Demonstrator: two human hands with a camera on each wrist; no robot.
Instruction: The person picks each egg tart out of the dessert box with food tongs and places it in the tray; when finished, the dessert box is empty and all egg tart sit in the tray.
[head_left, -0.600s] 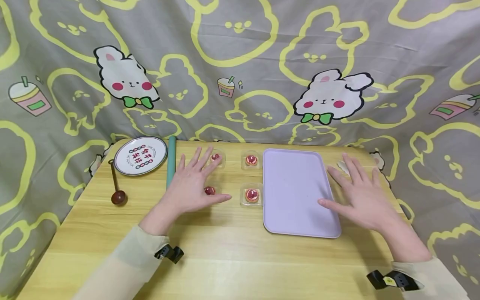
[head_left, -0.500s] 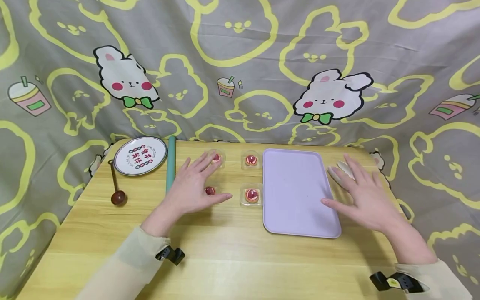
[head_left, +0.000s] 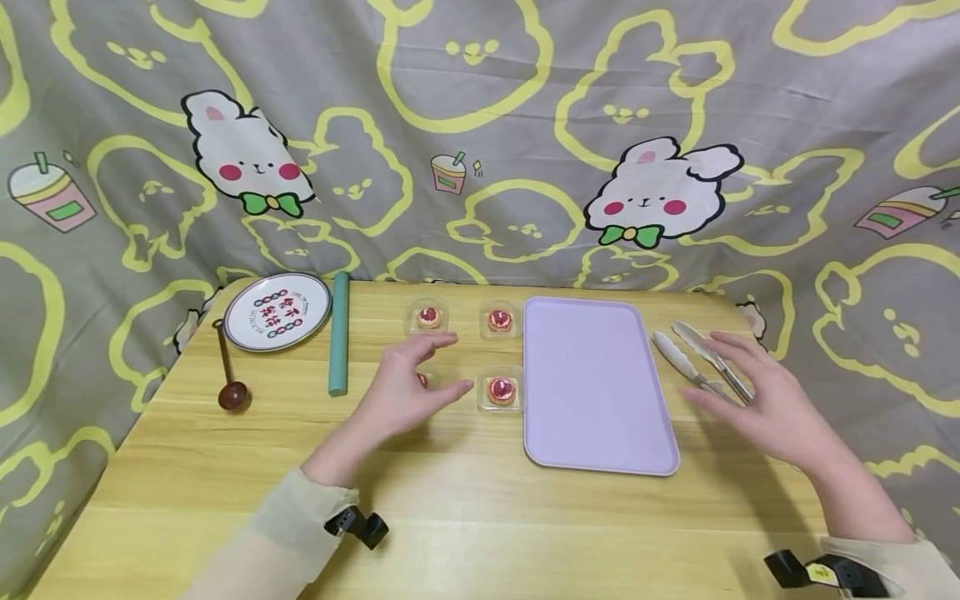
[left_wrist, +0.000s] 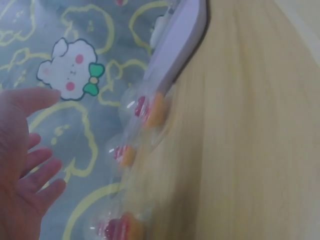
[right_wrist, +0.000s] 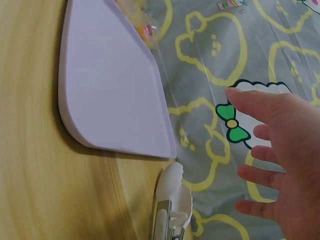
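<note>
My left hand (head_left: pixel 401 390) hovers over the near-left small red-topped tart, fingers bent a little and thumb apart, holding nothing; it hides most of that tart. Three more tarts in clear plastic boxes show: a far-left tart (head_left: pixel 429 317), a far-right tart (head_left: pixel 499 320) and a near-right tart (head_left: pixel 502 390). In the left wrist view the loosely curved left fingers stand apart from a boxed tart (left_wrist: pixel 150 110). Over the handle end of the metal tongs (head_left: pixel 686 362) is my right hand (head_left: pixel 780 408), thumb and fingers spread. The right wrist view shows those fingers apart from the tongs (right_wrist: pixel 171 192).
A lilac tray (head_left: pixel 596 383) lies between the tarts and the tongs. On the left are a white plate (head_left: pixel 277 312) with red characters, a dark brown ladle (head_left: pixel 235 395) and a green cylindrical rod (head_left: pixel 340 333). A patterned curtain (head_left: pixel 517 142) hangs behind the wooden table (head_left: pixel 480 517).
Both hands have shifted toward the right and slightly nearer. The left fingers have drawn in from a wide spread. More of the tongs and the green rod is uncovered.
</note>
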